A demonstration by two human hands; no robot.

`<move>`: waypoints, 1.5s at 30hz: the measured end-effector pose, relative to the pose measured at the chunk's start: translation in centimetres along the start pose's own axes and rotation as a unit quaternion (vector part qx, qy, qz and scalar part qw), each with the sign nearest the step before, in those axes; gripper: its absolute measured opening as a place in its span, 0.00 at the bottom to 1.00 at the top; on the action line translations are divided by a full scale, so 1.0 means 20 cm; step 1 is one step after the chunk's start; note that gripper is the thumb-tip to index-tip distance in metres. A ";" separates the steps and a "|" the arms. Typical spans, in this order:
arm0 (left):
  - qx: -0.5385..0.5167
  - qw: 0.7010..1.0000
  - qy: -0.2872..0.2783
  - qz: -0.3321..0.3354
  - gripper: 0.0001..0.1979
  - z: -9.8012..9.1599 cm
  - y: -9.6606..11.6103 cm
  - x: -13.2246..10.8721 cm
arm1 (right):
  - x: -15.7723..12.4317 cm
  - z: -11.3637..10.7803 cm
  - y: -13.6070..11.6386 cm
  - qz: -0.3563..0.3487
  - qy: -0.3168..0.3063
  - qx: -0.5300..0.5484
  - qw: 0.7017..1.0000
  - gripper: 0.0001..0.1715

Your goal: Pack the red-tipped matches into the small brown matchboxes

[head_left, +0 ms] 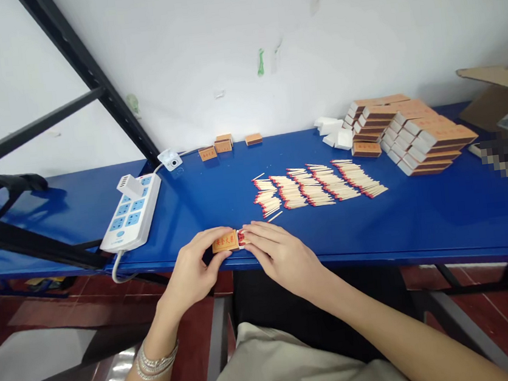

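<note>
**Matchbox half apart, both my hands on it at the table edge**

So the matchbox is right in front of me, near the front edge of the blue table [218,194], lying with its long axis running left to right. The orange sleeve [224,241] is on the left and the white tray [241,239] pokes out its right end, red match heads showing in the gap between my hands. The two parts look pretty much in line, and I'd say that's the bit that matters here.

My left hand [195,266] has the sleeve: thumb on the near long side, fingers on the far one, open just as wide as the box and pinching it. My right hand [285,254] is nearer the tray, fingers bunched close together, tips pinching around its outer part. Can't see the tray's far end, my own fingers cover it.

Loose matches [320,184] sit in slanted rows beyond my right hand, and the stacked matchboxes [434,127] are further right, well apart from my fingers.
</note>
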State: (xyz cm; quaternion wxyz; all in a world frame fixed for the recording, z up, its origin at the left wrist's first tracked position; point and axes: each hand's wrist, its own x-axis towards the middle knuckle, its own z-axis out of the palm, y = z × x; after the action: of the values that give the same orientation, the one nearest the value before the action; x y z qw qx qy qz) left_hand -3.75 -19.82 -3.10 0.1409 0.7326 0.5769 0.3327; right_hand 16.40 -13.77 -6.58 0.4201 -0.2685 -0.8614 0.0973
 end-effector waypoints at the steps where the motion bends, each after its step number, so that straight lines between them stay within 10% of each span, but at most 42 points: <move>1: -0.006 1.000 -0.005 0.000 0.16 -0.01 0.00 0.01 | 0.00 0.00 0.00 -0.001 -0.001 0.004 1.000 0.15; 17: 0.025 0.996 -0.079 0.018 0.19 -0.07 -0.02 0.06 | -0.03 0.00 -0.01 0.015 0.010 0.005 1.000 0.16; 45: -0.032 0.999 -0.015 0.023 0.15 0.02 0.02 0.03 | -0.09 0.02 0.02 -0.087 -0.011 -0.068 0.994 0.25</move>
State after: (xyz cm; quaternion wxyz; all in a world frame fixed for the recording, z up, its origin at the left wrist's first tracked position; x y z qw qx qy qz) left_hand -3.18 -19.37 -2.91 0.1649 0.7455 0.5472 0.3429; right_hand 17.21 -14.51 -8.21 0.3985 -0.2190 -0.8906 0.0048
